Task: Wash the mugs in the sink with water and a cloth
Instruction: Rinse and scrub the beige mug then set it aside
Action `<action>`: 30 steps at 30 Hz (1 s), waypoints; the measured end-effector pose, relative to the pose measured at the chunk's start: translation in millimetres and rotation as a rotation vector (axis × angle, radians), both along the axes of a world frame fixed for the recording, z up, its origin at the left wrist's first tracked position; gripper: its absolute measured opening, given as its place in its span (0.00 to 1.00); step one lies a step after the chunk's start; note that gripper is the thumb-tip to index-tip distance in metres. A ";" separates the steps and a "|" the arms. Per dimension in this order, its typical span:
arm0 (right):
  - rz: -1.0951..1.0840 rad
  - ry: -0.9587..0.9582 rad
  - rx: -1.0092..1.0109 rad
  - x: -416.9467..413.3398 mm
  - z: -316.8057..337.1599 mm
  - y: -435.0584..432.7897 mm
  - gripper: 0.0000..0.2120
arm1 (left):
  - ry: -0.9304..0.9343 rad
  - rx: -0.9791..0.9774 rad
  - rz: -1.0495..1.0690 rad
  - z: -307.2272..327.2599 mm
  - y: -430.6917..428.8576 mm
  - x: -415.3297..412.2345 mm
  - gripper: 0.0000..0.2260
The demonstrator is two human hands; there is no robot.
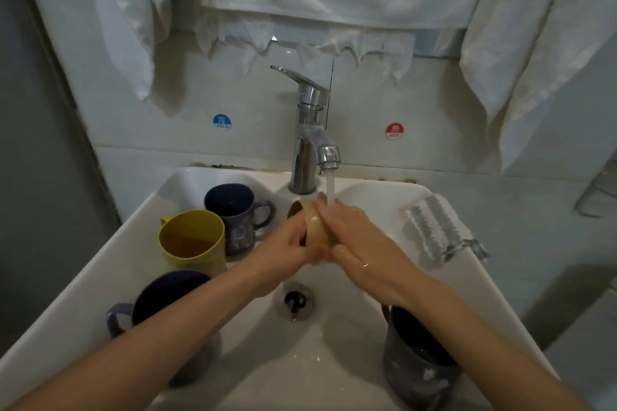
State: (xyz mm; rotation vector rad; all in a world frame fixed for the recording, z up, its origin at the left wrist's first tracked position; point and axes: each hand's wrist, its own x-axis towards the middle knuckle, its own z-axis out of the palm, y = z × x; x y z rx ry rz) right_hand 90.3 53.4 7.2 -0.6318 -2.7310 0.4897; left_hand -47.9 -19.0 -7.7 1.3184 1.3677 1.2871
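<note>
Head view: a tan ceramic mug (pixel 314 228) lies tilted on its side under the stream from the chrome tap (pixel 310 130), over the white basin sink (pixel 83 284). The left hand (pixel 287 252) curls round its mouth end; the right hand (pixel 355 238) lies flat, fingers straight, pressed on its wet wall. Wet glaze is likely slippery and chips on ceramic, so the rim grip suits. A yellow mug (pixel 192 240) and three dark blue mugs (pixel 233 210) crowd the basin's sides; the middle is free. A striped cloth (pixel 440 233) rests on the right rim.

Left hand (pixel 287 252) grips tan mug (pixel 314 227) under running tap (pixel 310 133); right hand (pixel 360 243) rests flat on it.
</note>
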 end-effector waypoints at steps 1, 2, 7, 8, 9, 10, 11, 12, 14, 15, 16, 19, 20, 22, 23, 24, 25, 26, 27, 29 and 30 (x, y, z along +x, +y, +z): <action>-0.052 -0.019 0.016 4.7 0.3 8.5 0.35 | -0.015 -0.006 0.011 -0.3 -0.3 -1.4 0.19; -0.087 -0.066 0.024 10.0 -0.1 14.7 0.35 | -0.038 -0.012 0.007 -0.5 -0.6 -1.7 0.19; -0.067 -0.078 0.039 15.1 -2.5 21.1 0.45 | -0.134 -0.027 0.000 -3.3 -2.1 -1.8 0.22; -0.071 -0.063 0.030 15.0 -1.0 22.2 0.44 | -0.135 -0.025 0.021 -3.6 -2.3 -1.0 0.21; -0.075 -0.055 0.018 14.9 1.1 22.5 0.42 | -0.121 -0.028 0.035 -3.9 -2.8 0.3 0.23; -0.078 -0.059 0.020 14.8 1.6 21.8 0.41 | -0.103 -0.028 0.041 -4.8 -2.4 2.0 0.24; -0.079 -0.072 0.051 14.6 0.3 20.2 0.40 | -0.082 -0.027 0.044 -4.3 -3.2 4.8 0.23; -0.083 -0.097 0.110 12.7 -1.5 17.1 0.41 | -0.063 -0.019 0.049 -4.1 -3.1 7.1 0.22; -0.063 -0.137 0.240 6.3 -4.3 5.9 0.43 | -0.040 0.014 0.060 -4.5 -3.7 10.0 0.20; -0.035 -0.127 0.256 1.3 -4.7 -1.1 0.43 | -0.017 0.032 0.067 -4.5 -4.1 11.3 0.17; 0.000 -0.123 0.236 -3.0 -5.1 -8.6 0.41 | 0.011 0.051 0.082 -5.0 -3.3 12.1 0.16; 0.060 -0.203 0.171 -6.4 -6.2 -23.2 0.39 | -0.006 0.050 0.121 -5.4 -4.9 15.5 0.17; 0.052 -0.186 0.191 -4.1 -8.4 -19.3 0.41 | -0.035 0.045 0.109 -7.0 -4.4 15.4 0.15; -0.006 -0.160 0.205 4.6 -8.2 -7.6 0.43 | -0.048 0.035 0.096 -9.7 -4.2 13.3 0.14; -0.034 -0.158 0.216 9.8 -6.9 -3.2 0.42 | -0.053 0.037 0.102 -10.1 -5.4 12.5 0.15; -0.044 -0.157 0.230 11.9 -6.2 -1.3 0.40 | -0.057 0.039 0.106 -10.5 -5.9 11.9 0.17; -0.025 -0.140 0.230 12.0 -4.9 -4.6 0.40 | -0.056 0.043 0.099 -11.1 -6.1 11.6 0.18; 0.016 -0.118 0.206 9.4 -5.1 -11.9 0.40 | -0.034 0.051 0.093 -11.5 -5.9 12.5 0.18; 0.063 -0.101 0.177 6.0 -4.4 -20.6 0.40 | -0.009 0.063 0.103 -11.1 -6.2 13.7 0.17; 0.103 -0.102 0.163 2.3 -5.1 -27.8 0.40 | 0.014 0.061 0.147 -9.0 -8.2 15.7 0.16; 0.087 -0.091 0.168 3.1 -4.4 -23.2 0.40 | -0.010 0.068 0.147 -10.2 -7.4 14.6 0.15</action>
